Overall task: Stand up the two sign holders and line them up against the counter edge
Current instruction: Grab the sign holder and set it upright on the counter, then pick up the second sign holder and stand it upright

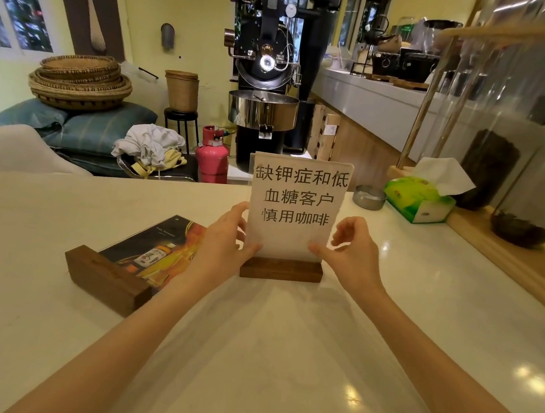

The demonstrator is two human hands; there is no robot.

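Note:
A white sign holder (297, 205) with black Chinese text stands upright in its dark wooden base (280, 269) at the middle of the white counter (66, 208). My left hand (225, 241) holds its left edge low down, thumb on the front. On the sign's right lower edge, my right hand (349, 249) touches with its thumb while the fingers curl loosely apart. A second sign holder (148, 254), showing a whisky bottle picture, lies flat on the counter to the left, its wooden base (106, 279) toward me.
A green tissue pack (420, 199) and a small metal tin (369, 196) sit at the counter's far right. A wooden shelf with glass jars (511, 174) runs along the right side. Beyond the far counter edge stand a coffee roaster (265, 84) and a pink gas cylinder (212, 155).

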